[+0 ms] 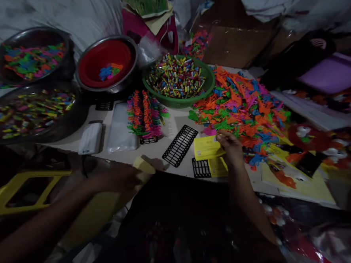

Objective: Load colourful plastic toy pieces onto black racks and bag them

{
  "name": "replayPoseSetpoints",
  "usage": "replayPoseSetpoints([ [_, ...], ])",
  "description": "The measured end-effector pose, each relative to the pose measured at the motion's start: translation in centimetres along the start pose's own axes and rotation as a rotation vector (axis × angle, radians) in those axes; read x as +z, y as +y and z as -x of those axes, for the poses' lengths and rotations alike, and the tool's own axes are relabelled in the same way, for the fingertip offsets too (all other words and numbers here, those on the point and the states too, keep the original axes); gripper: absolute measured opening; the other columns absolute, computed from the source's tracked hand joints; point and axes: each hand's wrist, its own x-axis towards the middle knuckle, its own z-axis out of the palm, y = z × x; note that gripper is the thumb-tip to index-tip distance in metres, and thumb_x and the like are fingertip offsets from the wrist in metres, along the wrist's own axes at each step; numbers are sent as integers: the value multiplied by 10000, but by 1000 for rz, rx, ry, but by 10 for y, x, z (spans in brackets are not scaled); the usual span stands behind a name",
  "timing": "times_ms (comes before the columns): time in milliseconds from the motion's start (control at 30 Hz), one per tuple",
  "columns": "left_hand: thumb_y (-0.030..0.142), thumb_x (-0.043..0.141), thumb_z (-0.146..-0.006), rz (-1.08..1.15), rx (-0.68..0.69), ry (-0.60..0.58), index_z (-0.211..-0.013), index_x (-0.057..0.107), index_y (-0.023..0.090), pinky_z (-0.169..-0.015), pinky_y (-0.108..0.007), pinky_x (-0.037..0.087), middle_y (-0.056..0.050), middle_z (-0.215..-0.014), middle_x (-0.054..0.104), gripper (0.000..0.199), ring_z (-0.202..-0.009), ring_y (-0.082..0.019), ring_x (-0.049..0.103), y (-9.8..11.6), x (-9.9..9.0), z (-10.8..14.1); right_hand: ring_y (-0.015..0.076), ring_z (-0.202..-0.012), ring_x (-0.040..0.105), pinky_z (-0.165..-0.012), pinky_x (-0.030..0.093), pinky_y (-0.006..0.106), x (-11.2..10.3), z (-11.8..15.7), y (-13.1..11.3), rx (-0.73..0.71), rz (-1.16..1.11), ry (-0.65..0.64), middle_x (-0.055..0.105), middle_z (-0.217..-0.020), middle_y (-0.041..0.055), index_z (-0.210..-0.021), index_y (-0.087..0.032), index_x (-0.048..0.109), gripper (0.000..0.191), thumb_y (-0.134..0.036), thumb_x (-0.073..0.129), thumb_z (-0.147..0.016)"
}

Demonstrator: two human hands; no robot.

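Observation:
My right hand (230, 146) pinches the edge of a yellow printed card (206, 147) above the table's front edge. Beneath it lie another yellow card (217, 167) and a black slotted tray (200, 168). A second black slotted tray (180, 145) rests at an angle to the left. My left hand (132, 177), blurred and dark, is closed on a pale yellow piece (143, 166) near the front edge. Rows of colourful plastic figures (144, 113) stand on a black tray farther back.
A green basin (179, 102) of small wrapped tubes stands at the back, beside a heap of colourful plastic figures (248, 103). Large metal basins (79, 74) fill the left. A white power bank (91, 138) and clear plastic bags (122, 129) lie left of centre.

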Motion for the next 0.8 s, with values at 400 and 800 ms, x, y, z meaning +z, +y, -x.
replayPoseSetpoints([
  [400,253,585,-656,-808,417,-352,-970,650,107,-1017,-540,194,-153,-1401,284,352,-1289,-416,137,-24,93,-90,111,-553,571,-579,440,261,0,-32,14,152,-127,-22,604,-572,-78,-673,-215,624,212,-266,753,-513],
  [800,144,595,-614,-562,531,-319,-733,619,127,-1042,-449,218,-119,-1387,322,122,-1308,-335,166,-31,50,-65,76,-548,529,-579,426,229,11,-36,35,204,-1,-74,599,-616,-73,-658,-204,621,217,-288,761,-515],
])
